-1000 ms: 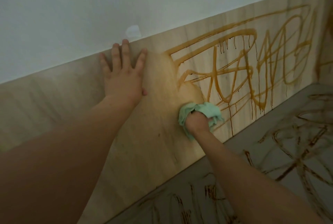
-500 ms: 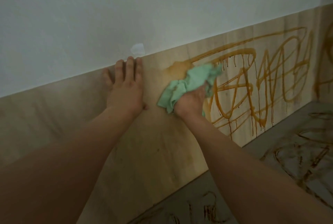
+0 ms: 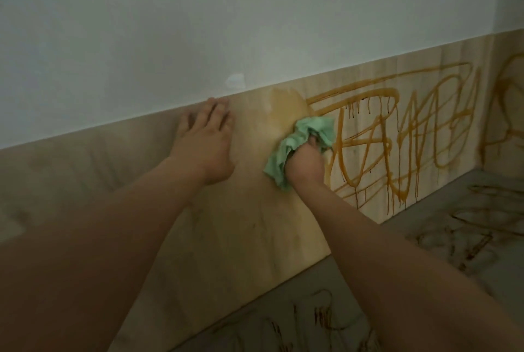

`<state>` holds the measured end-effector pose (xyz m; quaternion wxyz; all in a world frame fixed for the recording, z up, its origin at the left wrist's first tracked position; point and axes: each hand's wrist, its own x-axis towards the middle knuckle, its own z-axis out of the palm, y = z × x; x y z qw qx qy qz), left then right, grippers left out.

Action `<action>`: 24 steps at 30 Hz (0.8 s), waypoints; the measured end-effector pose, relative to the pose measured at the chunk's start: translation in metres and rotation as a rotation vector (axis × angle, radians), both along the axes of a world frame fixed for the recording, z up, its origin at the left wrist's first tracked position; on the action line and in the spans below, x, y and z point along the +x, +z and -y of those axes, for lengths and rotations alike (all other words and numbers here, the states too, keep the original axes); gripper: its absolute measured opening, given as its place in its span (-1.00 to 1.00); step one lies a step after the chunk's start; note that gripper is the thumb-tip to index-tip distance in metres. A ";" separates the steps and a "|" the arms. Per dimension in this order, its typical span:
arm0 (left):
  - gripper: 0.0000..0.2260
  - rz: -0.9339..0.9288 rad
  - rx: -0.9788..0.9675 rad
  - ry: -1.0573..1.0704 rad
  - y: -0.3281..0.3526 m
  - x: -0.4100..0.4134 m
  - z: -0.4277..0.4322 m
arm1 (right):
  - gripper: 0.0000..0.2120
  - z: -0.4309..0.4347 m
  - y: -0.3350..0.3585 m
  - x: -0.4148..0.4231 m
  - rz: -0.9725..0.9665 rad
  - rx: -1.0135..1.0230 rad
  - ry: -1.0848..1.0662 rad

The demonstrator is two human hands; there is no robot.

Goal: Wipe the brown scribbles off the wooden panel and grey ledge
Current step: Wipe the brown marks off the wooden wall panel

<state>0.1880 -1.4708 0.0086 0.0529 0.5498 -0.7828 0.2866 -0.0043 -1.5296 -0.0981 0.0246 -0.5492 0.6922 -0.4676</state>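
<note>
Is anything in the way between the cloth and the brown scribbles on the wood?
Nothing visible is. The right hand grips the cloth against the panel, right at the left edge of the scribbles. The left hand rests flat on the panel on the other side, clear of them.

1. The panel (image 3: pixel 249 224) stood under the wall (image 3: pixel 255 25), above the ledge (image 3: pixel 504 275).
2. The left hand (image 3: pixel 207 147) lay on the panel, left of the cloth (image 3: pixel 286 150) in the right hand (image 3: pixel 307 163).
3. Scribbles (image 3: pixel 402 136) lay right of the cloth and on the ledge.
</note>
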 end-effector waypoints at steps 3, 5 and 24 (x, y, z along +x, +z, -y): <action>-0.41 -0.106 0.069 -0.036 -0.026 0.001 -0.021 | -0.88 -0.036 -0.012 -0.011 0.039 0.049 0.140; -0.58 -0.205 0.154 -0.038 -0.057 0.005 -0.033 | -0.90 -0.061 -0.016 -0.020 -0.040 0.225 0.314; -0.49 -1.307 0.689 -0.118 -0.185 0.014 -0.116 | -0.57 -0.162 -0.089 0.020 0.940 0.508 0.888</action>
